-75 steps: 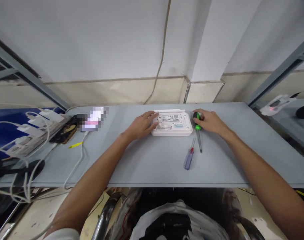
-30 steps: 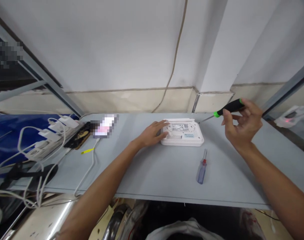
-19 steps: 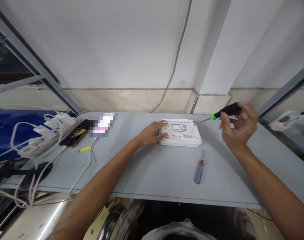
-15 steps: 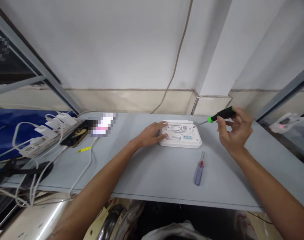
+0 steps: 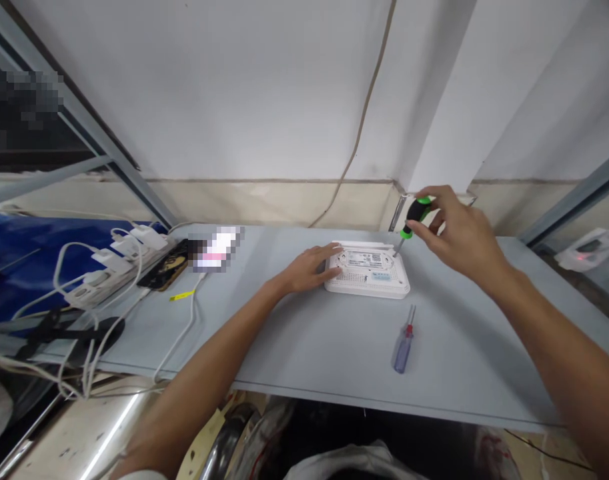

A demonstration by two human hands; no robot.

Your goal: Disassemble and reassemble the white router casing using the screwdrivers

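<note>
A white router-like device lies on the grey table with its labelled, vented face up. My left hand rests at its left edge, thumb and fingers spread apart against the casing. Between the fingertips of my right hand is a black and green screwdriver, held steeply tilted. Its metal tip reaches the upper right corner of the device; whether it sits in a hole is too small to tell. A second screwdriver, with a clear purple handle and red collar, lies in front of the device.
On the left are a power strip with white chargers and cables, a dark phone, a lit phone and a yellow tag. A wall stands behind the table. Metal posts rise at both sides.
The screwdriver in my right hand has swung from nearly level to steep, its handle now closer above the device. My left hand still rests on the device. The view has shifted slightly.
</note>
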